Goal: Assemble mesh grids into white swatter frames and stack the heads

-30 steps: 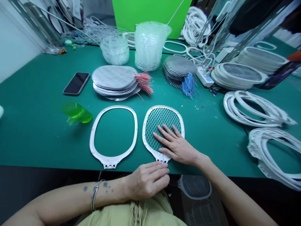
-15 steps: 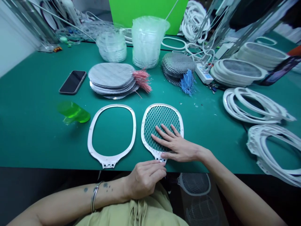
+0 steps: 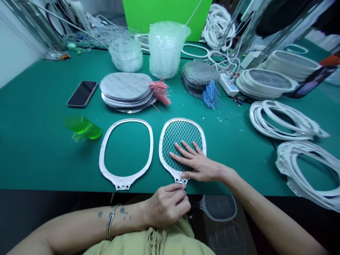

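Note:
A white racket frame with wire mesh [image 3: 182,136] lies on the green table [image 3: 39,148] in front of me. My right hand [image 3: 198,163] lies flat on its mesh, fingers spread. My left hand [image 3: 167,205] is curled at the table's front edge, its fingertips pinched at the frame's neck; what they hold is too small to make out. An empty white frame [image 3: 126,152] lies just to the left.
Behind are a stack of mesh sheets with pink wires [image 3: 127,90], another with blue wires [image 3: 202,79], a phone [image 3: 82,93] and a green plastic piece [image 3: 82,127]. White frames [image 3: 287,118] pile up at the right. A finished racket head [image 3: 219,207] sits below the table edge.
Both hands stay almost in place. My left hand's fingers have curled tighter at the frame's neck. The view has shifted slightly.

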Demonstrator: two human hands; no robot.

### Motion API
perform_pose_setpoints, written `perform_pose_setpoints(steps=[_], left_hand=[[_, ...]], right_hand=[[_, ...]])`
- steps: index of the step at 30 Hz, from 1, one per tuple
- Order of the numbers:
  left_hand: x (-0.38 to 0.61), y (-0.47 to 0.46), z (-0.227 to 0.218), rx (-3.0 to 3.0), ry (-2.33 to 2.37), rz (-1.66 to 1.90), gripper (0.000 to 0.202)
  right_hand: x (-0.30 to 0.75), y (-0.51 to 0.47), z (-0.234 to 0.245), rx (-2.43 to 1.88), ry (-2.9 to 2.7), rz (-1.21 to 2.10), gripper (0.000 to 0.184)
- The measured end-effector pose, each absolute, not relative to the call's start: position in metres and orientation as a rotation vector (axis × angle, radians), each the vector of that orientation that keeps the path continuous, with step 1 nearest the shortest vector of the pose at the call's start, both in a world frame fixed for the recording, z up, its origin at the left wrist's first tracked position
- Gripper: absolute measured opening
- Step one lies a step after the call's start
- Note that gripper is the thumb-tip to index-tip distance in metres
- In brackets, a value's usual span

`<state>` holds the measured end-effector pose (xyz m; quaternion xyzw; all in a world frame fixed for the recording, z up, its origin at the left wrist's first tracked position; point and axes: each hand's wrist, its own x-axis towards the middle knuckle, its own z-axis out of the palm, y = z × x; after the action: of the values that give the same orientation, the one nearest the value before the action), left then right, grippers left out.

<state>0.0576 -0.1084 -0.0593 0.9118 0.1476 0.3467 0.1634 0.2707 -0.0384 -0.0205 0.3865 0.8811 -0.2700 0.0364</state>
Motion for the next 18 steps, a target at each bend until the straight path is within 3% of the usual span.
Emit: perform_pose_setpoints(steps=[7,13,15,18], left_hand=[[0.033,-0.065,-0.016,2.226,0.189,0.397,0.016],[0.029,-0.019,-0.017,2.439,0.979,0.515,0.052],[0.031,-0.014,-0.032,2.618,1.058,0.442,0.068],[0.032,-0.013,-0.052,2.738,1.102,0.399,0.073]], right_hand=[[0.268,-0.039,-0.019,1.176,2.658,-0.861,0.073],[0.269,-0.037,-0.011,1.281,2.589,-1.062,0.094],[0.269,-0.039,-0.007,1.312,2.587,-1.184,0.097],[0.268,-0.042,-0.006,1.343,2.575,-1.304,0.095]])
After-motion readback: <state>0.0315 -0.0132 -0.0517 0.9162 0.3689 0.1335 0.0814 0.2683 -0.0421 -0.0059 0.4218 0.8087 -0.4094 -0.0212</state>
